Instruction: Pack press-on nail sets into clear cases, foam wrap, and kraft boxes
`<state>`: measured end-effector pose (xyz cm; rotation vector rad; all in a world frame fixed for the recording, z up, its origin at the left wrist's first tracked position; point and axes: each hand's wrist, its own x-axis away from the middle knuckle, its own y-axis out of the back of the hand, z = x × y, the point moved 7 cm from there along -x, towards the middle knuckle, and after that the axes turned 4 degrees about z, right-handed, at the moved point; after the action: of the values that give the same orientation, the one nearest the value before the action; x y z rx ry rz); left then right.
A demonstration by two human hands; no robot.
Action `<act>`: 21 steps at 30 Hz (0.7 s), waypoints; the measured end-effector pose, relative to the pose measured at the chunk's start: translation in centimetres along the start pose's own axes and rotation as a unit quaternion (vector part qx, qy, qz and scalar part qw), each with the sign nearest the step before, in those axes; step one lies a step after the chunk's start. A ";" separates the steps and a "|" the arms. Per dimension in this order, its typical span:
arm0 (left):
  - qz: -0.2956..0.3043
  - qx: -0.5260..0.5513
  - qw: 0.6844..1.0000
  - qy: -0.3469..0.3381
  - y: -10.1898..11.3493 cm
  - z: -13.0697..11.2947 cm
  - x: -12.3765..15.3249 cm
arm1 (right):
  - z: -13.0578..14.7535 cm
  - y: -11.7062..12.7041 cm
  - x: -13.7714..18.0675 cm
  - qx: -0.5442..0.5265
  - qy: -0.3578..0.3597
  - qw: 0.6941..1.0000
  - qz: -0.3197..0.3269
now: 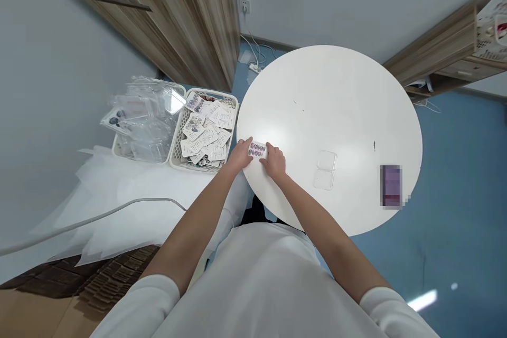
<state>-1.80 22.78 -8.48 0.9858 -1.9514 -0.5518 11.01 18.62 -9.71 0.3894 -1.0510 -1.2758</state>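
Observation:
Both hands meet at the left edge of the round white table [336, 95]. My left hand [240, 156] and my right hand [274, 161] each pinch one end of a small white card [257, 149] carrying rows of small purple and pink pieces. The card lies low over the tabletop. An open clear plastic clamshell case [325, 169] rests on the table to the right of my right hand.
Left of the table stand two white baskets: one [229, 99] holds several printed cards, the other [119, 142] holds clear plastic cases. A blurred rectangular object [391, 186] lies near the table's right edge. White sheeting [130, 190] covers the surface under the baskets. The floor is blue.

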 end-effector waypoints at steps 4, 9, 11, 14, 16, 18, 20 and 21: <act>-0.009 0.019 1.000 -0.013 -0.2 0.1 0.2 | 0.1 0.1 -0.2 0.010 -0.007 1.000 0.005; -0.036 0.054 0.997 -0.039 -0.4 0.2 0.7 | 0.2 0.2 0.2 0.000 -0.023 1.000 -0.001; -0.059 0.064 0.995 -0.053 -0.6 0.3 1.0 | 0.3 0.1 0.5 -0.012 -0.016 1.000 -0.015; -0.094 0.063 0.990 -0.081 -0.8 0.1 1.4 | 0.2 -0.1 1.0 -0.045 0.012 0.998 -0.038; -0.103 0.062 0.988 -0.095 -1.2 0.0 1.7 | 0.0 -0.2 1.3 -0.073 0.032 0.996 -0.047; -0.101 0.067 0.987 -0.105 -1.5 -0.2 2.0 | -0.4 -0.2 1.6 -0.103 0.053 0.992 -0.046; -0.098 0.077 0.985 -0.119 -1.7 -0.5 2.5 | -0.8 0.1 2.1 -0.130 0.074 0.988 -0.037; -0.097 0.081 0.984 -0.128 -1.8 -0.8 2.8 | -1.1 0.4 2.4 -0.141 0.084 0.986 -0.031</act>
<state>-1.22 19.41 -7.90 1.2695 -2.1658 -0.6647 11.95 16.27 -8.99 0.3093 -0.7084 -1.3992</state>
